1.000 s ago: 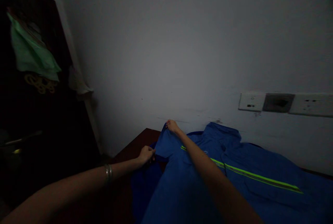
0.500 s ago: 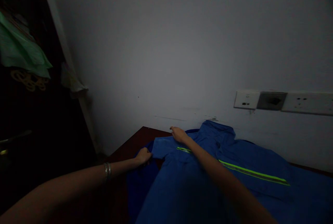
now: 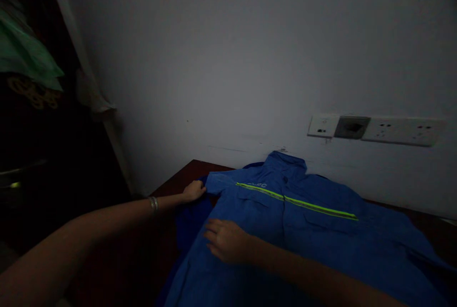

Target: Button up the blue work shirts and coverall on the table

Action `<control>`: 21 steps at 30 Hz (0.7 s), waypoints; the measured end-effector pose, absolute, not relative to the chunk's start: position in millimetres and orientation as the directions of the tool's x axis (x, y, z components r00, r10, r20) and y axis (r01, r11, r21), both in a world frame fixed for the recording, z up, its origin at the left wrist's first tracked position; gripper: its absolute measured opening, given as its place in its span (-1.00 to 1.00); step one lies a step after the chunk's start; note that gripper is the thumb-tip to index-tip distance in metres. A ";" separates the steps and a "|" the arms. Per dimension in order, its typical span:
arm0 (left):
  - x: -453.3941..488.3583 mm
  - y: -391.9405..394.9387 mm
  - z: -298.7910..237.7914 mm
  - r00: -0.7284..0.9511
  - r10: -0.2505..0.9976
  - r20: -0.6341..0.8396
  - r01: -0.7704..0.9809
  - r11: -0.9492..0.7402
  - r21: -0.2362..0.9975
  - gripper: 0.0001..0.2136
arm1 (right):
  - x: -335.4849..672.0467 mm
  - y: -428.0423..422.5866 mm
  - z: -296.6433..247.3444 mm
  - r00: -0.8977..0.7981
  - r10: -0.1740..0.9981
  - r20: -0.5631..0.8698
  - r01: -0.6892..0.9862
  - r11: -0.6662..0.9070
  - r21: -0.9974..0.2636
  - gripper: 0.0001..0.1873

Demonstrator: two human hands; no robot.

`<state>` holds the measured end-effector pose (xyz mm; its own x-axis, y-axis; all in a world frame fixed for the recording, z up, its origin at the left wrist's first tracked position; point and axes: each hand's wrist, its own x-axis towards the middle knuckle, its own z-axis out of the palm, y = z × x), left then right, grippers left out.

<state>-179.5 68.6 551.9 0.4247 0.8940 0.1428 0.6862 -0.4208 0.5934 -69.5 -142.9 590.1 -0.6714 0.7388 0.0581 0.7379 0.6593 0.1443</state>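
Observation:
A blue work shirt [image 3: 307,231] with a yellow-green reflective stripe across its chest lies spread on a dark red-brown table [image 3: 182,173], its collar toward the wall. My left hand [image 3: 194,191], with bracelets on the wrist, is closed on the end of the shirt's short sleeve [image 3: 218,182]. Over the shirt's side below that sleeve is my right hand [image 3: 226,240], its fingers stretched and slightly apart, holding nothing. Darker blue cloth [image 3: 193,223] shows beneath the sleeve and along the shirt's side. The shirt's lower part runs into shadow at the bottom of the view.
A pale wall [image 3: 221,59] rises behind the table, with a row of sockets and switches [image 3: 371,128] on the right. At the left stand a dark door with a handle [image 3: 21,171] and a hanging light-green cloth [image 3: 26,52]. The light is dim.
My right hand has moved from the shoulder and sleeve down to the shirt's side, uncovering the chest stripe. The left hand stays at the sleeve end. The view has shifted a little.

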 end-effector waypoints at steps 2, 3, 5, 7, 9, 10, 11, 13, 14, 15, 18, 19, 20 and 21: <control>-186.7 60.8 553.8 0.437 0.884 0.165 0.671 -0.442 0.595 -0.79 | -89.9 -162.0 584.1 -0.718 0.692 0.067 0.692 0.702 0.166 -0.70; -190.5 55.1 554.6 0.448 0.876 0.180 0.654 -0.458 0.602 -0.79 | -99.1 -170.8 581.9 -0.735 0.674 0.072 0.674 0.716 0.180 -0.71; -197.8 39.3 556.2 0.493 0.848 0.191 0.599 -0.491 0.633 -0.79 | -115.9 -187.2 578.3 -0.761 0.645 0.077 0.645 0.735 0.210 -0.73; -204.2 18.5 557.6 0.576 0.807 0.126 0.533 -0.488 0.691 -0.75 | -131.1 -203.1 574.5 -0.779 0.621 0.085 0.621 0.746 0.241 -0.73; -209.4 -4.7 558.8 0.677 0.736 0.012 0.483 -0.456 0.748 -0.70 | -145.3 -219.4 569.2 -0.797 0.597 0.089 0.598 0.760 0.255 -0.73; -211.5 -16.2 559.3 0.718 0.695 -0.037 0.468 -0.443 0.764 -0.68 | -152.1 -227.6 565.6 -0.804 0.588 0.089 0.589 0.767 0.254 -0.73; -213.5 -26.9 559.5 0.748 0.660 -0.068 0.458 -0.439 0.773 -0.66 | -158.8 -235.7 561.4 -0.811 0.579 0.085 0.580 0.775 0.252 -0.73; -216.9 -44.8 559.2 0.775 0.624 -0.101 0.456 -0.442 0.773 -0.65 | -171.3 -250.7 551.3 -0.815 0.575 0.073 0.573 0.782 0.246 -0.70; -218.3 -51.6 558.7 0.776 0.620 -0.113 0.465 -0.444 0.766 -0.66 | -176.8 -257.0 545.9 -0.810 0.582 0.072 0.580 0.777 0.246 -0.67; -219.6 -57.0 557.8 0.772 0.622 -0.131 0.483 -0.440 0.757 -0.67 | -181.7 -262.0 540.6 -0.803 0.592 0.074 0.590 0.769 0.248 -0.62; -222.7 -65.9 554.9 0.748 0.626 -0.221 0.555 -0.406 0.726 -0.73 | -191.5 -268.5 528.9 -0.765 0.636 0.103 0.638 0.726 0.256 -0.47; -223.6 -67.2 553.9 0.738 0.628 -0.247 0.574 -0.393 0.718 -0.75 | -193.1 -268.1 526.9 -0.753 0.648 0.118 0.653 0.712 0.259 -0.44; -224.4 -68.2 553.1 0.728 0.629 -0.272 0.593 -0.378 0.711 -0.77 | -194.1 -267.0 525.6 -0.740 0.659 0.134 0.668 0.697 0.261 -0.42; -225.2 -69.0 552.3 0.716 0.631 -0.298 0.611 -0.361 0.704 -0.79 | -194.9 -265.5 524.7 -0.726 0.670 0.154 0.684 0.682 0.261 -0.41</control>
